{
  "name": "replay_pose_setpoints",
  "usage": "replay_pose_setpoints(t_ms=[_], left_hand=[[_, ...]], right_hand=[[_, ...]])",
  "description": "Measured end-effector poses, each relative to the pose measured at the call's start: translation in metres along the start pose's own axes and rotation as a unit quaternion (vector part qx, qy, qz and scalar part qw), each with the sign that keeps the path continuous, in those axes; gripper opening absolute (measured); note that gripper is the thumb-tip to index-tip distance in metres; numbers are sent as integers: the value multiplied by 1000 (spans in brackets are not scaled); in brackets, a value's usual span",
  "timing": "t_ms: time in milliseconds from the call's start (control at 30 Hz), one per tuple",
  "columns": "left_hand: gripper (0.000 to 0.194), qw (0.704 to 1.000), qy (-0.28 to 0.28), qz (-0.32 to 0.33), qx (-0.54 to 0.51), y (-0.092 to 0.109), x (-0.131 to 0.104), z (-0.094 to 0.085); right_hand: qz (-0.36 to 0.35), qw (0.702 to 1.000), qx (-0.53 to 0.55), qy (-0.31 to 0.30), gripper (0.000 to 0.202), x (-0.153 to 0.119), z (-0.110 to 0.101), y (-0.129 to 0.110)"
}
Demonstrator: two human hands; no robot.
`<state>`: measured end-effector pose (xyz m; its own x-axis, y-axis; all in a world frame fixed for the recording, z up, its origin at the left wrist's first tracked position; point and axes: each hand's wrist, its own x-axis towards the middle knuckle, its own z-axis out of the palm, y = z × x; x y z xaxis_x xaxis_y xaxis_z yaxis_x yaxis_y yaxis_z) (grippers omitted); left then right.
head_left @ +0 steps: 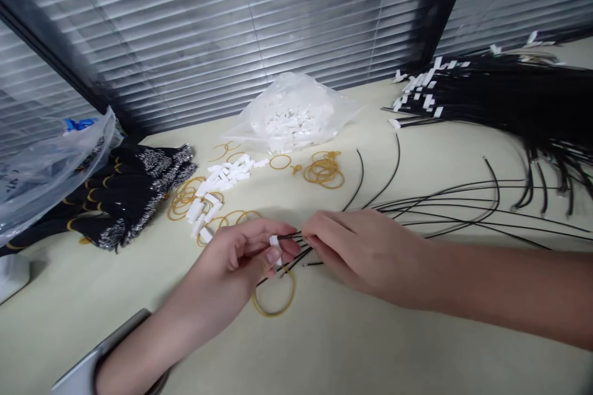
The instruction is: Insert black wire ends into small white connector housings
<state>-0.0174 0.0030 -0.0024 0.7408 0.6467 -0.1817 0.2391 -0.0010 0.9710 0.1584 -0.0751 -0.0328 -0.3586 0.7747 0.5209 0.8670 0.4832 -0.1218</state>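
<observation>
Between its thumb and fingers, my left hand (250, 253) grips a small white connector housing (275, 249). Close by on the right, my right hand (370, 250) is closed in a pinch on a thin black wire (293, 235) whose end reaches the housing. Whether the wire end sits inside it I cannot tell. Several more loose black wires (445, 202) run under and behind my right hand, fanning out to the right. Just below my left fingertips a yellow rubber band (274, 313) lies on the table (324, 345).
White housings (227, 176) and yellow rubber bands (324, 170) lie beyond my hands. A clear bag of white pieces (294, 114) stands by the blinds. Banded black wire bundles (134, 191) sit left under a plastic bag (50, 166); a big pile of wired housings (500, 95) fills the right back.
</observation>
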Motion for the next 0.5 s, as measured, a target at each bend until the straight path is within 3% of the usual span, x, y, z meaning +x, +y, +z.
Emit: replay_pose_setpoints(t_ms=[300,500], left_hand=[[21,999,21,-6,-37,3,4,-7],[20,998,23,-19,-57,4,3,-8]], right_hand=[[12,998,51,39,18,0,2,3],[-6,985,-51,165,19,0,-3,2]])
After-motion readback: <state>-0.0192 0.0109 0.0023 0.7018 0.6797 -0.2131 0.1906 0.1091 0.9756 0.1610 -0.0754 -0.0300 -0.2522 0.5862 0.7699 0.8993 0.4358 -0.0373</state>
